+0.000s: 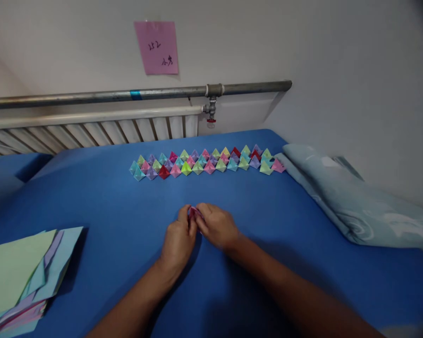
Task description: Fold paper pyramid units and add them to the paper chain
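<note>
Between my two hands is a small folded piece of pink paper [193, 212], mostly covered by the fingers. My left hand [178, 239] pinches it from the left, and my right hand [216, 224] grips it from the right with thumb and fingers. Both hands are just above the blue surface [109, 206]. Beyond them, rows of small folded paper pieces [209, 166] in pink, green, blue, purple, red and yellow stand side by side. How the pink paper is folded inside the grip cannot be made out.
A stack of coloured paper sheets [17, 272] lies at the left. On the right is a folded pale blue-green cloth [352, 202]. Behind the surface are a radiator [127, 129], a metal pipe [98, 96] with a red-handled valve [211, 115], and a pink note [157, 48] on the wall.
</note>
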The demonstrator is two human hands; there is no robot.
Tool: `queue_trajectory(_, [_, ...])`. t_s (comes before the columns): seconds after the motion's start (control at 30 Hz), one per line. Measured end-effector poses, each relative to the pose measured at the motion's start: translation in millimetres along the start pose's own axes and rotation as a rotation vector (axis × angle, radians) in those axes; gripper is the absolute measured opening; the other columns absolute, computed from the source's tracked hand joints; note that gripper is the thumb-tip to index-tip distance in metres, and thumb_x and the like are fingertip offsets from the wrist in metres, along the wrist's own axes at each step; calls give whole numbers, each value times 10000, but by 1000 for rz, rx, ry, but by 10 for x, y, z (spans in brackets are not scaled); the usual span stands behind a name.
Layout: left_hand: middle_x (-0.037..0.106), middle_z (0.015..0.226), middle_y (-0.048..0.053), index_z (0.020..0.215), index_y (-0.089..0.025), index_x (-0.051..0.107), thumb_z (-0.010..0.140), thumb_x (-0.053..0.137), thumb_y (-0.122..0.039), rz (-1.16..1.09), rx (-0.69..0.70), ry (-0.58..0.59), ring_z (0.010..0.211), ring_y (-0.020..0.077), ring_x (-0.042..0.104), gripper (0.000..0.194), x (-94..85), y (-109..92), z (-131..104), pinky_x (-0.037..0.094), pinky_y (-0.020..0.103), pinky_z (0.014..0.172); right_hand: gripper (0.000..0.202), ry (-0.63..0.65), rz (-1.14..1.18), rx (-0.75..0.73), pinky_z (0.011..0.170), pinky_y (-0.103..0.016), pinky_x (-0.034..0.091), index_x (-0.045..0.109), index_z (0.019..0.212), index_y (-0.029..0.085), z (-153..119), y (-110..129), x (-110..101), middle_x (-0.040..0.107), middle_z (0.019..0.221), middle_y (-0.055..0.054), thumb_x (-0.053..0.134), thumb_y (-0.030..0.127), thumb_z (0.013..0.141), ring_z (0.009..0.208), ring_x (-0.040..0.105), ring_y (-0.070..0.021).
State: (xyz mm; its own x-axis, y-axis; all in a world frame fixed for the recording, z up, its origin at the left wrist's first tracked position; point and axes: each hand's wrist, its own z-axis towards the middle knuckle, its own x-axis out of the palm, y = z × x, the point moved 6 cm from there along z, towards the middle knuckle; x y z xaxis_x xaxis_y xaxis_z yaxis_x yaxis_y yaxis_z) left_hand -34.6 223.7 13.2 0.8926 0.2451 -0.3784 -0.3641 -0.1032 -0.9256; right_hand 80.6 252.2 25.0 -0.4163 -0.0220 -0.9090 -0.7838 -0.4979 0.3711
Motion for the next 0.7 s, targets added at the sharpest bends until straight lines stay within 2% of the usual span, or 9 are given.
queue_trajectory(0.17, [626, 662, 24, 1051, -205, 664, 765, 682, -181, 5, -26, 13, 620, 209, 578, 288, -8, 1, -5, 336, 269, 615, 116, 31, -23, 35, 610, -277, 334, 576, 938, 198, 11, -4, 31, 680, 853, -67, 464, 198, 909, 746, 604, -186])
queue_trajectory(0.3, [635, 654, 22, 1031, -208, 669, 764, 674, -182, 2, 17, 6, 611, 206, 581, 269, -19, -26, -14, 344, 274, 619, 132, 48, 4, 50, 626, -276, 353, 572, 955, 190, 2, 2, 32, 682, 871, -71, 456, 173, 895, 753, 606, -183])
queue_trajectory(0.5, [719, 820, 80, 1129, -165, 597, 857, 532, -235, 263, 115, 69, 691, 223, 651, 289, 11, -56, 12, 405, 297, 636, 163, -68, 106, -11, 713, -271, 414, 569, 935, 189, -31, 34, -9, 676, 892, -66, 447, 117, 856, 809, 612, -177])
queue_trajectory(0.6, [722, 804, 63, 1103, -159, 577, 845, 506, -197, 278, 135, 59, 670, 201, 656, 270, -1, -53, 22, 434, 294, 634, 167, -118, 172, -31, 733, -273, 432, 570, 934, 190, -43, 31, -18, 676, 893, -68, 444, 120, 850, 815, 619, -180])
queue_trajectory(0.7, [722, 796, 40, 1046, -180, 564, 842, 495, -201, 223, 172, 26, 654, 180, 663, 216, -31, -73, 14, 457, 283, 623, 171, -138, 296, 23, 681, -260, 433, 571, 965, 208, -44, -20, -12, 673, 847, -43, 445, 151, 863, 751, 618, -169])
